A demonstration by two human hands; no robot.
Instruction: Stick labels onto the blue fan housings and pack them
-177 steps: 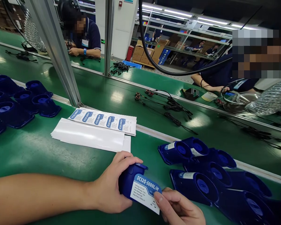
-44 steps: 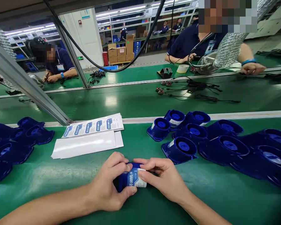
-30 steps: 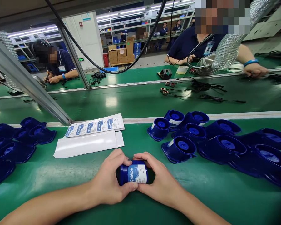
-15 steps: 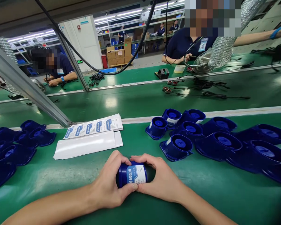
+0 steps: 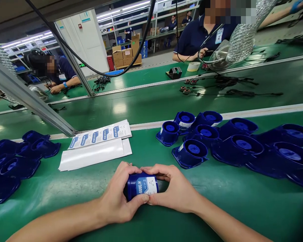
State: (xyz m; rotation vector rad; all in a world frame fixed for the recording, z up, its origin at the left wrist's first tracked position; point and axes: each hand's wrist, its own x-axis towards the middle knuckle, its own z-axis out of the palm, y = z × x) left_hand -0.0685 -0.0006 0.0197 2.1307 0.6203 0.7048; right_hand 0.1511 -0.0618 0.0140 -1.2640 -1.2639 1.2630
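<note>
A dark blue plastic housing (image 5: 132, 187) lies on its side between my two hands, low in the middle of the view. Around its curved wall runs a blue-and-white label (image 5: 145, 186) that reads "5000L/H". My left hand (image 5: 122, 193) wraps the housing's left end, thumb in front and fingers over the top. From the right, my right hand (image 5: 170, 188) curls round it, its fingertips on the upper edge and its thumb against the lower part of the label. Both thumb tips meet over the label's lower edge and cover some of the print.
Sheets of printed labels (image 5: 98, 137) lie on the green table beyond my left hand, with white backing sheets (image 5: 91, 156) in front. Blue housings stand at right (image 5: 193, 151) and left (image 5: 21, 164), some labelled. A metal post (image 5: 40, 97) slants at left. Co-workers sit across the bench.
The view has shifted slightly. Both hands keep their hold on the housing, and a little less of the label's print shows above the thumbs.
</note>
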